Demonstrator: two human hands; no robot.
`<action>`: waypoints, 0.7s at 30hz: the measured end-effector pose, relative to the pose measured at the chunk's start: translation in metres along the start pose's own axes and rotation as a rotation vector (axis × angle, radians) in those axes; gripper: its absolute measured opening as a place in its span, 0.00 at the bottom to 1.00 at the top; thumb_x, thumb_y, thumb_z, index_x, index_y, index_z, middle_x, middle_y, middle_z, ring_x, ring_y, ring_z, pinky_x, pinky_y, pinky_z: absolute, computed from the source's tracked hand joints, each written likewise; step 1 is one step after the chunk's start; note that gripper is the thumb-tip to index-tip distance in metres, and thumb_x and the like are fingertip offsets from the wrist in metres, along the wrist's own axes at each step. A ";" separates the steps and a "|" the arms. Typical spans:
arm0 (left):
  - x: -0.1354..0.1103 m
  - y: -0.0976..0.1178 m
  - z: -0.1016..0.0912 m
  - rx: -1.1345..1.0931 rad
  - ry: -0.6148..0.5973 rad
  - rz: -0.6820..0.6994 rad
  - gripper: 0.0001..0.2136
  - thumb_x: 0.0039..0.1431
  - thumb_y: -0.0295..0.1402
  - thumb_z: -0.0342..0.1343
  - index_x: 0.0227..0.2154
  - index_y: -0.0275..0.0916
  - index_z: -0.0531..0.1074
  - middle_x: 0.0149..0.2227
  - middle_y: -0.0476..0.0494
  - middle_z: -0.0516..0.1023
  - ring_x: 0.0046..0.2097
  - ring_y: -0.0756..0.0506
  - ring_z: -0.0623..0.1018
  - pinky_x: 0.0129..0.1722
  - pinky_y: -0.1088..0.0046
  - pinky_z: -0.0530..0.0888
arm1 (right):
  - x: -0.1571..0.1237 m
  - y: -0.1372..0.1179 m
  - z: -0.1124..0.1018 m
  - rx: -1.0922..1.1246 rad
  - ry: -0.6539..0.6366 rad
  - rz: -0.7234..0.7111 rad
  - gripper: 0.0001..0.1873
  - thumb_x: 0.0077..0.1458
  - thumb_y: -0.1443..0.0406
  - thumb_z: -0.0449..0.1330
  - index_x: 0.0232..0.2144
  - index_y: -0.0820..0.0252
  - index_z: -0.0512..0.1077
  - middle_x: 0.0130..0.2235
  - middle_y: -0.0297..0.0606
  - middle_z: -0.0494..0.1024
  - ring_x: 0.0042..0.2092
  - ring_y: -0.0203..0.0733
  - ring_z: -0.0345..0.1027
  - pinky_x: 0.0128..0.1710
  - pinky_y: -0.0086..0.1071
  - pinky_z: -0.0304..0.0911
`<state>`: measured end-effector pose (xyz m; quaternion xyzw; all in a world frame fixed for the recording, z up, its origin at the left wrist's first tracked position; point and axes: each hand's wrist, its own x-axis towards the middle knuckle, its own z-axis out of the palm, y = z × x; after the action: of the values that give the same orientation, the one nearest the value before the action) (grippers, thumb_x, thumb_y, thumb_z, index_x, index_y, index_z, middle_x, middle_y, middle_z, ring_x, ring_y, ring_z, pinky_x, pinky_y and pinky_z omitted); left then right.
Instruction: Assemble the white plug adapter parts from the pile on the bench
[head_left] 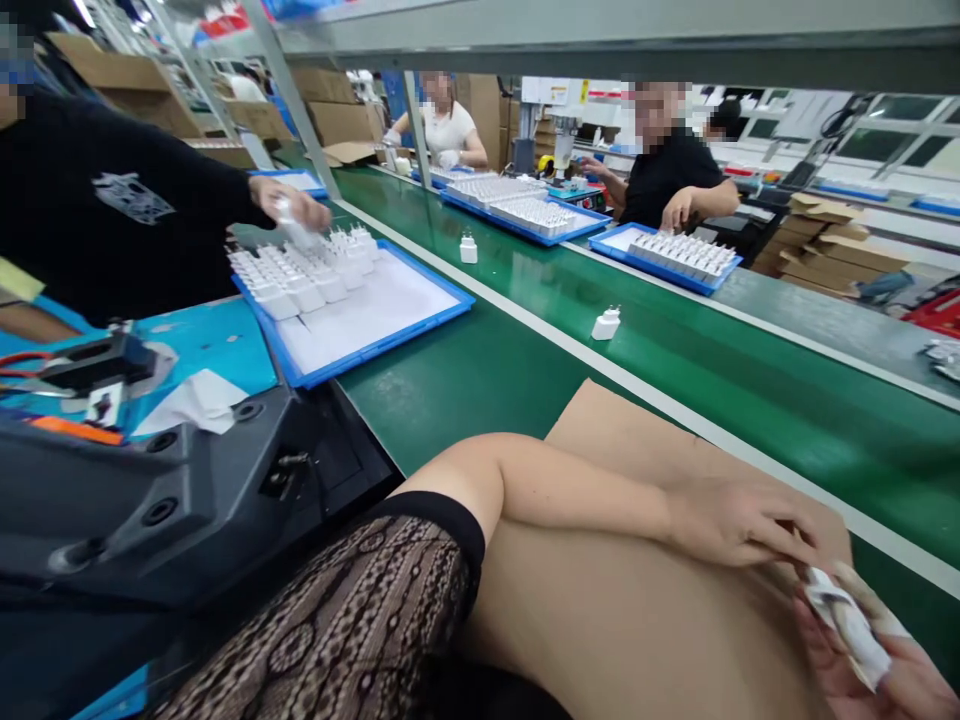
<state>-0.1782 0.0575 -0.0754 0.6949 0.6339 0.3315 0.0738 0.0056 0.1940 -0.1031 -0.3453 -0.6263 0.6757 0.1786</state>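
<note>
My left hand (739, 525) reaches across to the lower right, over a brown cardboard sheet (622, 600). Its fingers are bent, and their tips pinch at the upper end of a small white piece (851, 630). That piece lies in my right hand (907, 675), whose fingers curl around it, at the sheet's right edge. Blur and the fingers hide what kind of piece it is. Beyond the cardboard, a white plug charger (606, 323) stands on the green conveyor belt (540, 285), pins up. Another white charger (468, 248) stands farther along.
At left, a co-worker's hand (292, 205) is over chargers in a blue-rimmed tray (390, 300). More trays (551, 238) with chargers stand across the belt, near other people. A dark machine fixture (187, 480) is at my left; a metal shelf beam (600, 40) crosses overhead.
</note>
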 end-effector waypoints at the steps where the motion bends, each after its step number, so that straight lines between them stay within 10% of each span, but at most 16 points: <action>1: -0.001 0.001 0.001 -0.004 0.007 0.000 0.21 0.72 0.25 0.43 0.55 0.37 0.81 0.61 0.41 0.75 0.64 0.46 0.72 0.68 0.76 0.65 | -0.001 -0.004 0.002 0.010 0.038 0.018 0.27 0.36 0.57 0.67 0.44 0.36 0.80 0.61 0.53 0.73 0.69 0.58 0.61 0.65 0.51 0.59; 11: -0.001 -0.017 0.032 -0.155 0.060 -0.092 0.12 0.68 0.28 0.54 0.49 0.37 0.80 0.57 0.37 0.77 0.58 0.41 0.77 0.60 0.64 0.74 | -0.001 -0.012 0.009 0.241 0.055 -0.048 0.27 0.31 0.60 0.77 0.39 0.59 0.82 0.51 0.46 0.82 0.56 0.53 0.77 0.62 0.39 0.71; 21: -0.001 -0.022 0.036 -0.156 0.048 -0.045 0.10 0.67 0.26 0.56 0.46 0.35 0.81 0.53 0.35 0.80 0.54 0.41 0.78 0.55 0.64 0.74 | -0.003 -0.005 0.013 0.281 0.097 -0.075 0.43 0.26 0.73 0.74 0.51 0.52 0.77 0.45 0.37 0.83 0.49 0.45 0.80 0.55 0.36 0.75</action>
<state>-0.1760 0.0721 -0.1150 0.6645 0.6231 0.3948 0.1199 -0.0021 0.1831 -0.0974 -0.3257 -0.5286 0.7321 0.2802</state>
